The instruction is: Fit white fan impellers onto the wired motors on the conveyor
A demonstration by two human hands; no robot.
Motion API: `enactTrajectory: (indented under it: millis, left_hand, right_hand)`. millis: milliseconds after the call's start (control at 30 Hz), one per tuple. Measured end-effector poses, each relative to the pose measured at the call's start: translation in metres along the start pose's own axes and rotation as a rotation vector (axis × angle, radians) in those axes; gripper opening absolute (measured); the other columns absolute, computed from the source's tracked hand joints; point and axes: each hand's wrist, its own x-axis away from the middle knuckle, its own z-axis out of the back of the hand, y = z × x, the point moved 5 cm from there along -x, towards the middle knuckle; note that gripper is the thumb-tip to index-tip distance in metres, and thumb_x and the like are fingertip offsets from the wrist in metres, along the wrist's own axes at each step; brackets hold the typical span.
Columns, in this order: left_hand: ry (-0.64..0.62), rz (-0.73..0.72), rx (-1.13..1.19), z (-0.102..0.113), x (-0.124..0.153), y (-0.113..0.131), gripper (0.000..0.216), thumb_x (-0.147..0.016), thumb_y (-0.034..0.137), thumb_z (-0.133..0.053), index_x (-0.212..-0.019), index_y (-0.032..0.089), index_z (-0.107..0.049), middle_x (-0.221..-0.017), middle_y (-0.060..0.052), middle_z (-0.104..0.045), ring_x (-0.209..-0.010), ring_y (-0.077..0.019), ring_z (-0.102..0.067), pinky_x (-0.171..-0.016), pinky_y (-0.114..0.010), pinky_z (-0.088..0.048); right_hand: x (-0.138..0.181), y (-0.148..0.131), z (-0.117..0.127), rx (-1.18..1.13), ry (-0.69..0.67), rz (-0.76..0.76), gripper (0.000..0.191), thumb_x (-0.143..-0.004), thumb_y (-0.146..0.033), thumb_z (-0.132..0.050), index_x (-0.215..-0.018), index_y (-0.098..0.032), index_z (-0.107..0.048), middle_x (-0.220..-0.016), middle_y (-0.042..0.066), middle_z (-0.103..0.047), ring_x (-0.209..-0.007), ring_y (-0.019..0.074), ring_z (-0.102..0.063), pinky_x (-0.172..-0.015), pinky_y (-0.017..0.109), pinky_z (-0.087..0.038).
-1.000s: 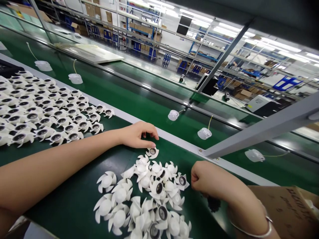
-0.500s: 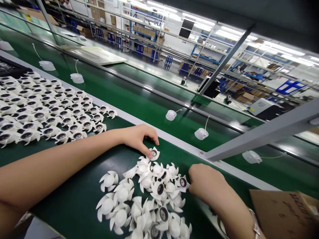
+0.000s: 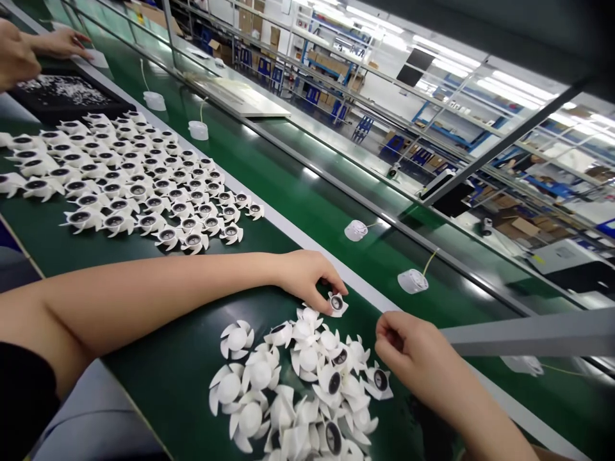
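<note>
We note the left hand pinching a white fan impeller at the far edge of the impeller pile, the right hand curled apart, contents indeterminable.

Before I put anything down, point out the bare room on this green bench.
Bare bench shows between the left forearm, the loose fan pile and the bench's near edge. Another patch lies between the fan rows, that forearm and the pale rail. The rows and the pile are crowded.
</note>
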Motion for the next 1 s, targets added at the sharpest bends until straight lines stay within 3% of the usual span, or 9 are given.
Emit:
enactTrajectory:
  millis: [300, 467, 667, 1000]
  left_hand:
    - [-0.034, 0.003, -0.064, 0.001, 0.0, 0.003, 0.047, -0.073, 0.043, -0.073, -0.118, 0.03, -0.072, -0.109, 0.003, -0.074, -0.099, -0.0181, -0.065, -0.082, -0.024, -0.045]
    - [-0.031, -0.038, -0.039, 0.001, -0.001, 0.001, 0.037, -0.073, 0.043, -0.073, -0.108, 0.03, -0.074, -0.097, 0.006, -0.075, -0.087, -0.0161, -0.065, -0.073, -0.026, -0.043]
    - [-0.038, -0.035, -0.048, 0.001, -0.003, -0.001, 0.034, -0.071, 0.046, -0.073, -0.101, 0.029, -0.074, -0.094, 0.005, -0.074, -0.086, -0.0169, -0.064, -0.066, -0.027, -0.04]
    - [-0.059, -0.044, -0.063, 0.002, -0.004, 0.0, 0.033, -0.071, 0.051, -0.071, -0.094, 0.027, -0.075, -0.08, 0.004, -0.071, -0.073, -0.0148, -0.06, -0.059, -0.028, -0.037]
  right_hand:
    - [-0.027, -0.043, -0.003, -0.1, 0.193, 0.197, 0.013, -0.084, -0.025, -0.046, -0.073, -0.021, -0.053, -0.068, 0.0, -0.056, -0.059, 0.0142, -0.052, -0.053, 0.025, -0.038]
    - [-0.041, -0.054, -0.009, 0.052, 0.138, 0.274, 0.018, -0.088, -0.023, -0.048, -0.07, -0.02, -0.052, -0.073, 0.002, -0.056, -0.061, 0.0148, -0.055, -0.052, 0.025, -0.036]
    - [-0.043, -0.055, -0.013, 0.29, 0.092, 0.321, 0.017, -0.092, -0.019, -0.05, -0.081, -0.017, -0.062, -0.075, 0.002, -0.056, -0.055, 0.0143, -0.055, -0.049, 0.027, -0.032]
    - [-0.048, -0.065, -0.015, 0.419, 0.008, 0.214, 0.019, -0.093, -0.016, -0.052, -0.083, -0.017, -0.068, -0.081, 0.003, -0.062, -0.061, 0.0161, -0.061, -0.05, 0.028, -0.031]
